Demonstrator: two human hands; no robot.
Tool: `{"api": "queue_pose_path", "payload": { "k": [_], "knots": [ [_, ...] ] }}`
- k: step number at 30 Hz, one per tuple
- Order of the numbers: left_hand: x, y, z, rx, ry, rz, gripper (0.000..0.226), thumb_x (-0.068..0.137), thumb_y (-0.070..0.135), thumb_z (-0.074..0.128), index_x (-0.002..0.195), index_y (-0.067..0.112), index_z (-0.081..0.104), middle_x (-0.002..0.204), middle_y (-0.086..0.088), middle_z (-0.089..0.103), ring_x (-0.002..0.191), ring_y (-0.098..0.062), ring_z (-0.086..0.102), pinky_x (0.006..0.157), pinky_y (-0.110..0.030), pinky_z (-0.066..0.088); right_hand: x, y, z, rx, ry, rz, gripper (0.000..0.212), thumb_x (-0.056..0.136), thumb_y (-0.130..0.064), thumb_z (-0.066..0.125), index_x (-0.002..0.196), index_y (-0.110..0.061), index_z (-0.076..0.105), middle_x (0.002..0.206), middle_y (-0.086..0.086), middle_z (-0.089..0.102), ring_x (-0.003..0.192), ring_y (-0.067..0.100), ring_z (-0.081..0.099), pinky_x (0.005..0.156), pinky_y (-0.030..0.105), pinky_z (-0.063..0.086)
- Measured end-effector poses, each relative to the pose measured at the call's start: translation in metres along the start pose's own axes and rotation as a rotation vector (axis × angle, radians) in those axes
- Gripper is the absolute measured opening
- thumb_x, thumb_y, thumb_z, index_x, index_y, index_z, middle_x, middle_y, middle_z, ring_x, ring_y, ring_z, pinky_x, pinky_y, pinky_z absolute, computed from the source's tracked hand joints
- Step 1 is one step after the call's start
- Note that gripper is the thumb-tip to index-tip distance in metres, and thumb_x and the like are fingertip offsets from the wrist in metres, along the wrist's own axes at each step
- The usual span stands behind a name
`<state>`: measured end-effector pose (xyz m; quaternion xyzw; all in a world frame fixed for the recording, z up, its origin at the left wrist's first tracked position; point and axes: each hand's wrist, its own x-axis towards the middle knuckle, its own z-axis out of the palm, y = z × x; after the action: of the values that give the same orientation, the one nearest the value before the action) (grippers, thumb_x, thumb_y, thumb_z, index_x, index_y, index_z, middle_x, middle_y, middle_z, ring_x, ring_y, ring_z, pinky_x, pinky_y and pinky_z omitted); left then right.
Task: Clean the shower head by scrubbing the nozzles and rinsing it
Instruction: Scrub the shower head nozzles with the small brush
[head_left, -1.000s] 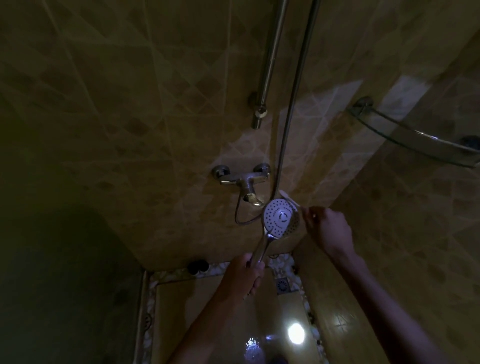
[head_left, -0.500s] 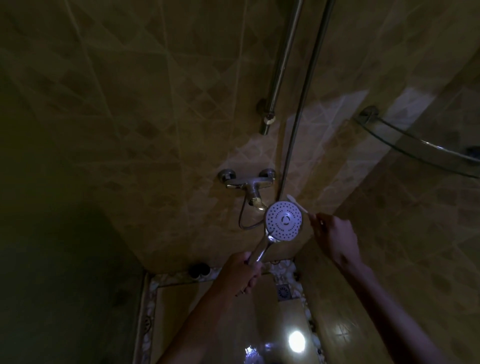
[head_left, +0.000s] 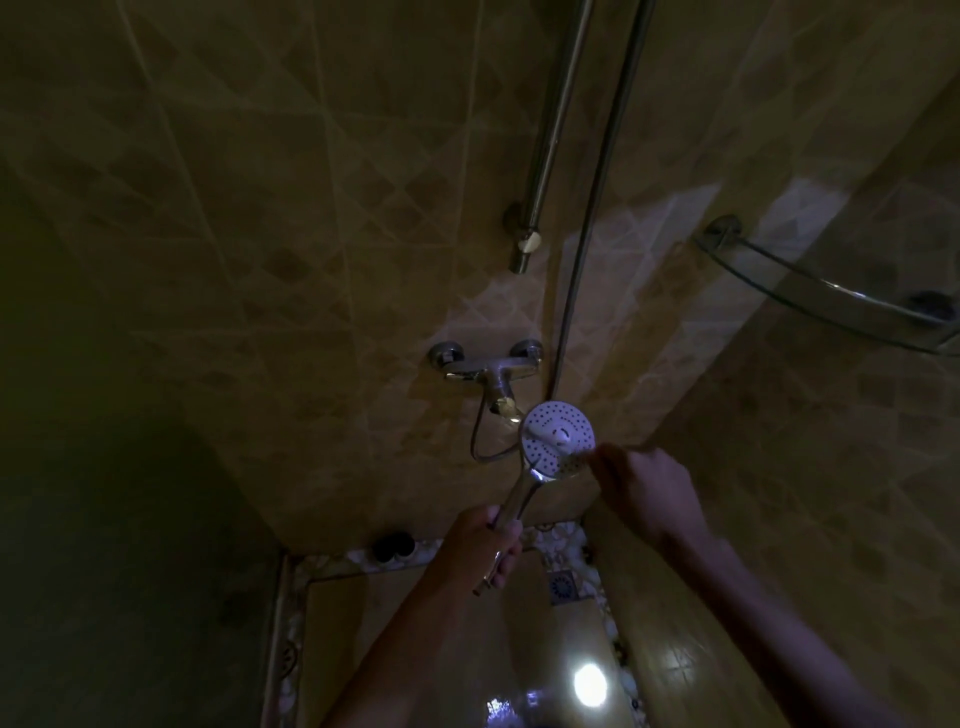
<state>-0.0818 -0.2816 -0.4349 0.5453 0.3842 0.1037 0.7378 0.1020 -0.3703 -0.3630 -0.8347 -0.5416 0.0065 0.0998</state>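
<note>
Left hand (head_left: 485, 545) clamped round rigid, likely slick shower head (head_left: 558, 439) handle; right hand (head_left: 644, 486) pinches small brush (head_left: 563, 441) against nozzles.

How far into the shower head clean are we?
Done: shower head is off its rail, its handle gripped by the left hand. In hand: right hand holds a toothbrush across the nozzle face, scrubbing. Left: rinsing; no water visibly runs from the mixer tap.
</note>
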Motion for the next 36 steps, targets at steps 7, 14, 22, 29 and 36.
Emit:
{"api": "queue_pose_path", "payload": {
  "k": [7,14,22,29,36],
  "knots": [
    [0.001,-0.001,0.0,-0.019,0.003,-0.015,0.017,0.095,0.01,0.05,0.08,0.014,0.054,0.063,-0.005,0.054,0.033,-0.004,0.045,0.032,-0.014,0.034,0.016,0.014,-0.014,-0.084,0.153,0.148,0.032,0.099,-0.039,0.043,0.089,-0.02,0.065,0.07,0.005,0.066,0.067,0.026,0.065,0.051,0.025,0.03],
    [-0.001,0.001,-0.004,-0.095,0.033,-0.006,0.022,0.095,0.008,0.049,0.074,0.009,0.05,0.062,-0.007,0.053,0.035,-0.008,0.044,0.035,-0.016,0.033,-0.002,0.002,0.009,-0.147,0.062,-0.038,0.034,0.099,-0.043,0.038,0.087,-0.022,0.062,0.067,-0.003,0.062,0.058,0.017,0.06,0.049,0.027,0.038],
    [-0.004,0.004,0.008,-0.058,0.023,0.002,0.027,0.095,0.012,0.049,0.069,0.009,0.051,0.051,-0.004,0.05,0.035,-0.012,0.043,0.037,-0.017,0.029,-0.015,0.013,0.002,-0.097,0.061,-0.023,0.033,0.098,-0.042,0.042,0.09,-0.022,0.066,0.067,-0.001,0.066,0.061,0.018,0.064,0.045,0.022,0.029],
    [-0.009,0.011,0.023,-0.1,0.038,-0.02,0.027,0.096,0.014,0.049,0.069,0.009,0.051,0.053,-0.004,0.047,0.038,-0.011,0.041,0.035,-0.015,0.028,0.016,0.041,-0.009,0.066,0.139,0.22,0.034,0.097,-0.046,0.044,0.09,-0.021,0.067,0.074,0.007,0.068,0.072,0.028,0.065,0.054,0.027,0.037],
    [-0.007,0.01,0.036,-0.225,0.116,-0.03,0.028,0.095,0.009,0.05,0.067,0.008,0.052,0.06,-0.009,0.048,0.043,-0.014,0.043,0.036,-0.017,0.03,-0.017,0.042,0.013,0.062,0.054,0.037,0.038,0.096,-0.051,0.036,0.097,-0.026,0.065,0.076,-0.002,0.069,0.071,0.019,0.066,0.058,0.033,0.051]
  ]
}}
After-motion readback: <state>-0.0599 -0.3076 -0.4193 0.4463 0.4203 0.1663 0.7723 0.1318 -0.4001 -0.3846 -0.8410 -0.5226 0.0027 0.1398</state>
